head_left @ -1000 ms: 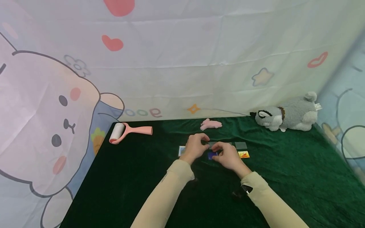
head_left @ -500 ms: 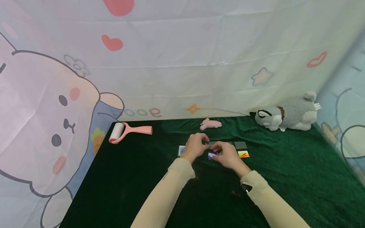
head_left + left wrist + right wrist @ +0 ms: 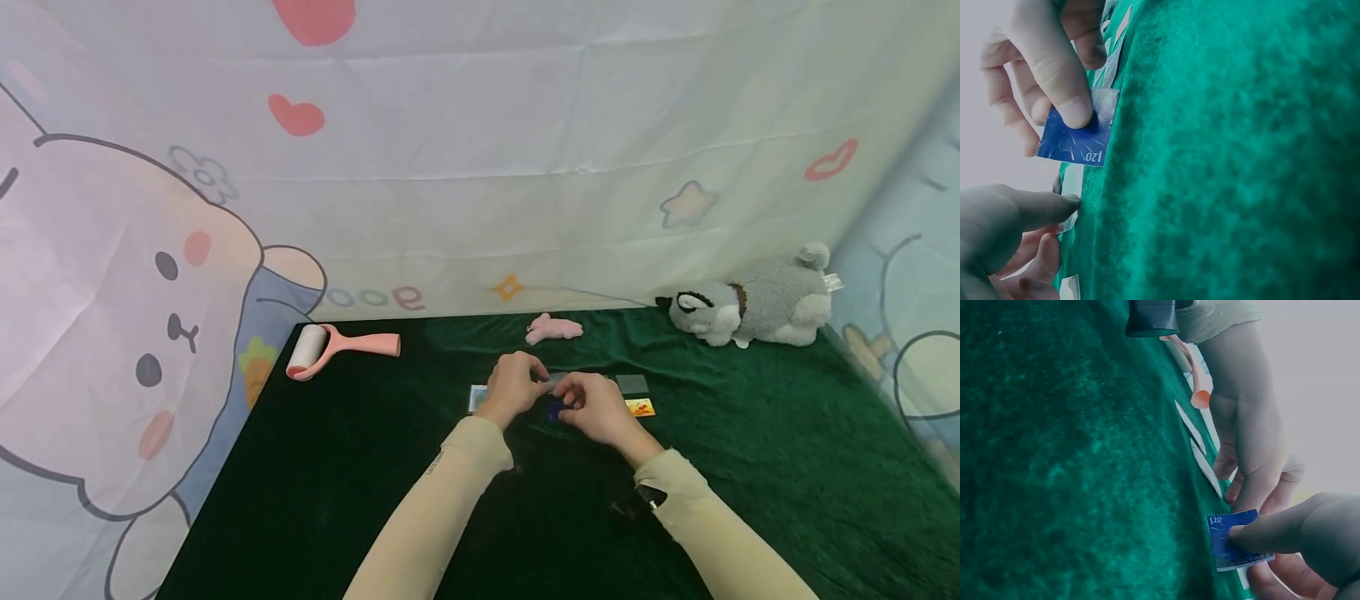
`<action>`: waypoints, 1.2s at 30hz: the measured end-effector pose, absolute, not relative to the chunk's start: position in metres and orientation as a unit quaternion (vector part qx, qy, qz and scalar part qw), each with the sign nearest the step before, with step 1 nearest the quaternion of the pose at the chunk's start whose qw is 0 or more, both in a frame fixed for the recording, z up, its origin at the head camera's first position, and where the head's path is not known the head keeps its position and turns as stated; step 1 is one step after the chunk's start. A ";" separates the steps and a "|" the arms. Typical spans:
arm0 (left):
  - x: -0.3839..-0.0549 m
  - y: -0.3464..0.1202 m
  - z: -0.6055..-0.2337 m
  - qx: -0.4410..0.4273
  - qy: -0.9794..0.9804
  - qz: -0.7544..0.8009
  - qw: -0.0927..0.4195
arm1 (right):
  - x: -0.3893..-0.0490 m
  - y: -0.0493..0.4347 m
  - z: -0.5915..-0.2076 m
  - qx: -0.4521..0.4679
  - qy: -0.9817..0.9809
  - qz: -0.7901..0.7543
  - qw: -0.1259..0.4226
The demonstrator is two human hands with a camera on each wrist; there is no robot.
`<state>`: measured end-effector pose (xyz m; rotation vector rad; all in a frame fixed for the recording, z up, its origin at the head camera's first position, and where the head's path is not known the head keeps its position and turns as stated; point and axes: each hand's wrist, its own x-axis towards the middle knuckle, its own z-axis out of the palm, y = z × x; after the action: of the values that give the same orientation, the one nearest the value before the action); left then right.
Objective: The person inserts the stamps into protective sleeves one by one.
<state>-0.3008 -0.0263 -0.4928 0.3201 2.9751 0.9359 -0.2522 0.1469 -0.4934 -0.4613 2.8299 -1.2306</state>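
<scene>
A small blue postage stamp [image 3: 1075, 147] with perforated edges and "1.20" printed on it is pinched between the thumb and fingers of my right hand [image 3: 597, 408]. The right wrist view shows my thumb lying across the face of this stamp [image 3: 1220, 549]. Just left of it, my left hand [image 3: 513, 388] pinches a clear, greyish sleeve [image 3: 1072, 179] near the cloth, thumb over it and fingers curled beneath. In the head view the sleeve [image 3: 556, 379] shows between both sets of fingertips, partly hidden by them.
A yellow stamp [image 3: 641, 407] and another grey sleeve [image 3: 632, 383] lie right of my hands; a pale blue card [image 3: 477, 398] lies left. Behind are a pink plush [image 3: 553, 328], a lint roller [image 3: 345, 343] and a grey plush penguin [image 3: 757, 304] on green cloth [image 3: 360, 467].
The blue stamp has tilted in my right fingers: its face shone half a second ago and looks dark now. The right fingers have curled slightly; the left hand stays almost in place.
</scene>
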 end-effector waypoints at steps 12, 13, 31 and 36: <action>-0.302 -0.028 -0.493 0.092 0.949 0.301 0.013 | -0.254 0.156 -0.489 -0.154 0.893 -0.424 0.015; -0.302 -0.029 -0.493 0.091 0.949 0.303 0.013 | -0.254 0.157 -0.489 -0.153 0.891 -0.427 0.015; -0.300 -0.041 -0.487 0.110 0.917 0.383 -0.018 | -0.255 0.163 -0.488 -0.171 0.879 -0.445 0.021; -0.299 -0.049 -0.486 0.100 0.898 0.428 -0.007 | -0.254 0.164 -0.485 -0.172 0.869 -0.463 0.027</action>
<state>-0.2992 -0.0491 -0.4864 0.3151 2.8358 1.3502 -0.2544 0.1645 -0.4847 -0.5316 2.6846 -1.4294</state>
